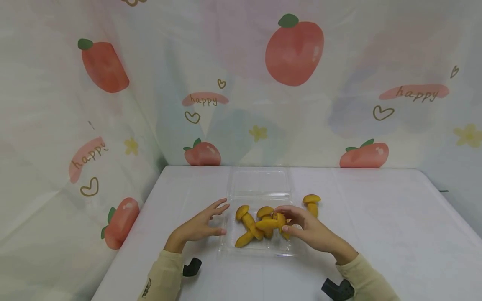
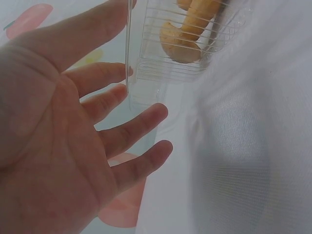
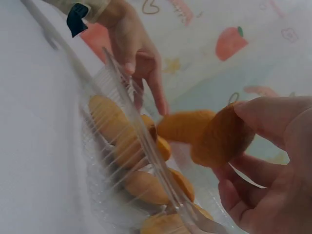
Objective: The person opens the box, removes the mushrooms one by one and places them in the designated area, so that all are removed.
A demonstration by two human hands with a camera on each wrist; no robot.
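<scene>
A yellow-brown mushroom (image 3: 222, 136) is pinched by its cap between the thumb and fingers of my right hand (image 1: 312, 232), its stem pointing left over a clear plastic clamshell box (image 1: 263, 251). Several similar mushrooms (image 1: 244, 212) lie in the box, partly overlapping. At the box's left side my left hand (image 1: 199, 225) spreads its fingers. In the left wrist view, its thumb and some fingertips are at the clear rim (image 2: 129, 53); whether they press on it I cannot tell.
The box's transparent lid (image 1: 260, 182) lies folded back toward the rear wall. Another mushroom (image 1: 311, 200) is on the white table (image 1: 376, 217), right of the box and behind my right hand. A fruit-printed cloth (image 1: 241, 62) hangs behind and at the left.
</scene>
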